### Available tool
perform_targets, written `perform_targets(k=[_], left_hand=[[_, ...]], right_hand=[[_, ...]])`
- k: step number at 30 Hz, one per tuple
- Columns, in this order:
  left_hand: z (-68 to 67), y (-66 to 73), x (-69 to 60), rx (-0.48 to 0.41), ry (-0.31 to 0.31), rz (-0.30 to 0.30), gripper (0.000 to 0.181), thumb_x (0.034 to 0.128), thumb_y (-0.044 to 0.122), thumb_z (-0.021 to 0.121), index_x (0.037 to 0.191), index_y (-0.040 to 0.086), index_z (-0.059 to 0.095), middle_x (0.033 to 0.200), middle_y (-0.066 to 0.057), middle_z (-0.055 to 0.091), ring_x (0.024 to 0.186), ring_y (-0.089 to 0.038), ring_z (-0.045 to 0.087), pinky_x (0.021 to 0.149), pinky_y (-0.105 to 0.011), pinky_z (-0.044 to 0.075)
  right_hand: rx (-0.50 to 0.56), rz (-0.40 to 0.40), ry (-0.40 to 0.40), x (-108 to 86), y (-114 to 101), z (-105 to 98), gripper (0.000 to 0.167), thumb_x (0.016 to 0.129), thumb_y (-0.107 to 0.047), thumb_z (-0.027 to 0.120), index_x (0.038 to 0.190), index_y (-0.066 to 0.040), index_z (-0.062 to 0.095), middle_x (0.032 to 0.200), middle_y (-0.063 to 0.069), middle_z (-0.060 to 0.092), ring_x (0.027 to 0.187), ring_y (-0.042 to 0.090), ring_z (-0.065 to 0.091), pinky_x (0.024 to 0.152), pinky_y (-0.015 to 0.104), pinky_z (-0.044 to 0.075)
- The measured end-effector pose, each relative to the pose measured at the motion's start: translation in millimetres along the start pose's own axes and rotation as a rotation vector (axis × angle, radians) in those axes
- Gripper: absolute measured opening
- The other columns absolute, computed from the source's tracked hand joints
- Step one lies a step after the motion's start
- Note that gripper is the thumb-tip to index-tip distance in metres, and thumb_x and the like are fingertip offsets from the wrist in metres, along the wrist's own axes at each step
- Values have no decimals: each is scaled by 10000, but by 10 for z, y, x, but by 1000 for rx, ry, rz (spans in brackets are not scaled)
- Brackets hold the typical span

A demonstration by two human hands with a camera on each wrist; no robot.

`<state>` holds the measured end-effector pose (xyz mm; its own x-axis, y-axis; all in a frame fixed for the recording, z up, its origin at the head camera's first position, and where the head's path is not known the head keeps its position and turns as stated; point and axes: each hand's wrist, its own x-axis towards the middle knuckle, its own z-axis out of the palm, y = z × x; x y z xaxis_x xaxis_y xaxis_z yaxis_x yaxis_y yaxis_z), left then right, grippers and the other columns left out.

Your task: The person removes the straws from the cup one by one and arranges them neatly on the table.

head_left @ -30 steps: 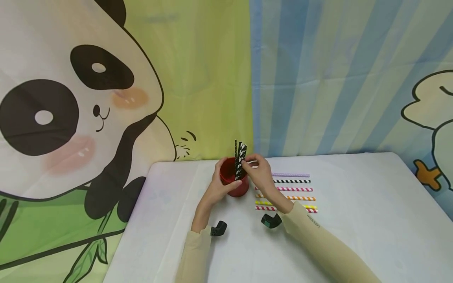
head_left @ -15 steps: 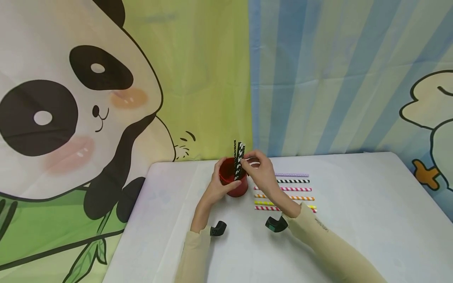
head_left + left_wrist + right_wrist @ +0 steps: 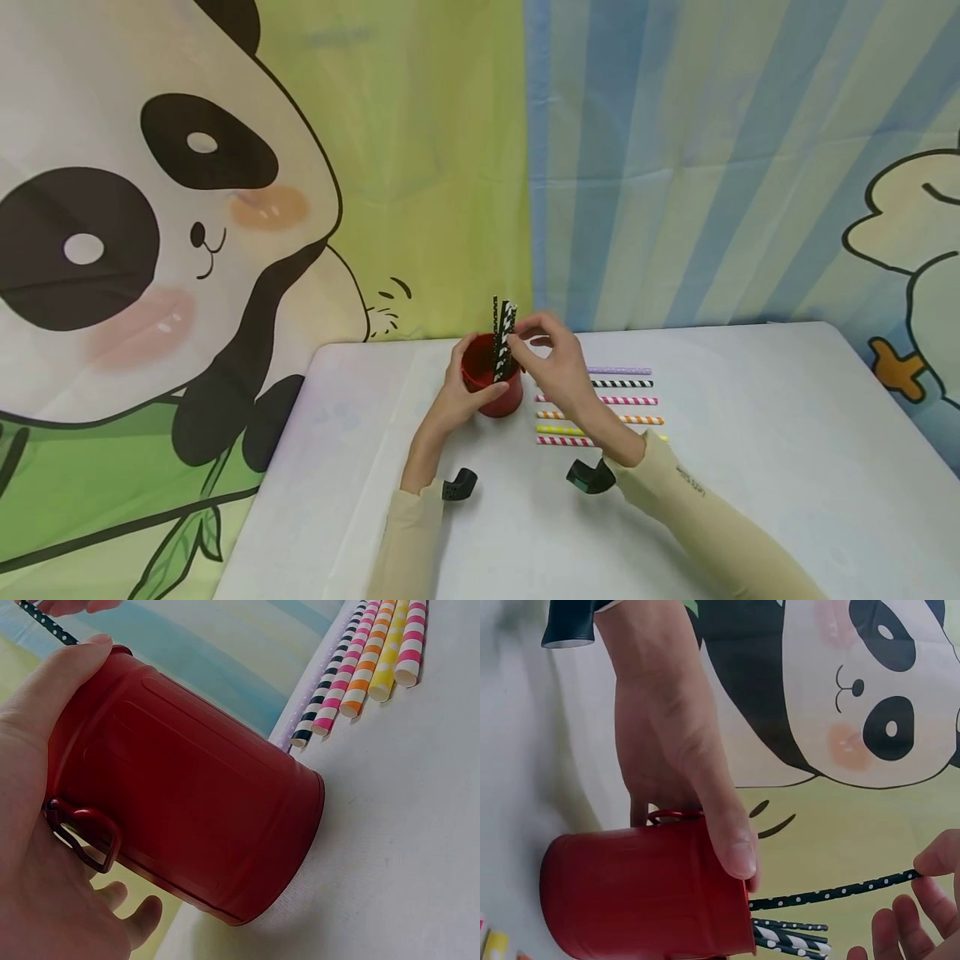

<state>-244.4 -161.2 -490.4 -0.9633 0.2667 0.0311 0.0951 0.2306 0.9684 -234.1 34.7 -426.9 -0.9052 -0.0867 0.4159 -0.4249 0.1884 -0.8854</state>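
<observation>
We follow a dotted black straw (image 3: 832, 893) at the mouth of a red pail (image 3: 180, 787); its upper end is pinched narrowly in the right hand (image 3: 557, 362). The left hand (image 3: 456, 392) holds the pail near its rim, and a bundle of black-and-white straws (image 3: 500, 350) sticks up from the same mouth. We judge this crowding the chief hazard: a sideways pull could catch the neighbouring straws and drag them along. The pinch, set so near the tip, probably gives poor control of the far end, and a hard squeeze might crease the straw. Should the left hand slacken, a knock could tip the pail. Farther out, a row of patterned straws (image 3: 368, 658) lies on the white table (image 3: 750, 417), where the right sleeve (image 3: 697, 508) might brush and roll them.

The pail's wall hides the straw's lower end, and we cannot count the bundle. From the head, we cannot part the pinched straw from its neighbours. Whether the pail's base sits fully on the table is unclear. The right wrist view cuts off the right hand, and the right forearm covers part of the row.
</observation>
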Motion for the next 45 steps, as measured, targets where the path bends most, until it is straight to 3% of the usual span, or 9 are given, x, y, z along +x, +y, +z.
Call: perform_targets(k=[4,11,18,27,33,37,45], left_hand=[[0,2,4,-4,-5,12,972,858,222,791,1591,207,153,1539,-100,362,1427,-321,352,1113,-527,434],[5,9,14,-29,1,15,973,847,203,798,1591,185,171,1535,-96,373,1424,-306,356,1135,-574,394],[15,-290,136,-9,23,19,987,837,199,807,1585,277,168,1541,-74,368,1431,-292,350,1127,-573,406],[6,-362,129,-1,38,41,959,814,308,830,1546,378,215,1518,41,390,1408,-220,367,1050,-510,498],[10,-351,133,2,38,33,961,819,274,824,1549,379,207,1509,22,398,1398,-221,376,1062,-510,485],[17,-318,131,4,30,16,977,834,210,806,1576,320,178,1531,-32,381,1411,-250,363,1071,-525,474],[11,5,-3,7,5,1,971,846,197,786,1593,186,166,1541,-72,379,1415,-275,363,1065,-510,486]], right_hand=[[-11,-12,-1,2,-49,-35,185,960,-208,670,1077,-65,657,1077,18,635,1017,158,607,972,524,492],[1,-43,8,1,-113,-124,136,970,-208,662,1076,-123,651,1088,15,640,1028,150,602,991,504,480],[9,-96,31,-2,-181,-178,139,968,-166,663,1080,-84,652,1099,47,636,1021,155,599,980,478,485],[3,-159,58,-14,-237,-287,139,972,-112,645,1107,-77,632,1110,41,618,1042,127,595,976,389,497],[0,-178,79,-46,-274,-385,143,967,-87,646,1105,-58,621,1097,41,610,1027,111,590,961,256,490],[-15,-179,80,-62,-263,-436,130,960,-88,652,1088,-76,627,1076,24,615,1028,118,589,964,267,490],[-172,-223,63,-90,-161,-505,134,919,-46,662,1046,-86,644,1067,25,636,1025,163,589,949,327,489]])
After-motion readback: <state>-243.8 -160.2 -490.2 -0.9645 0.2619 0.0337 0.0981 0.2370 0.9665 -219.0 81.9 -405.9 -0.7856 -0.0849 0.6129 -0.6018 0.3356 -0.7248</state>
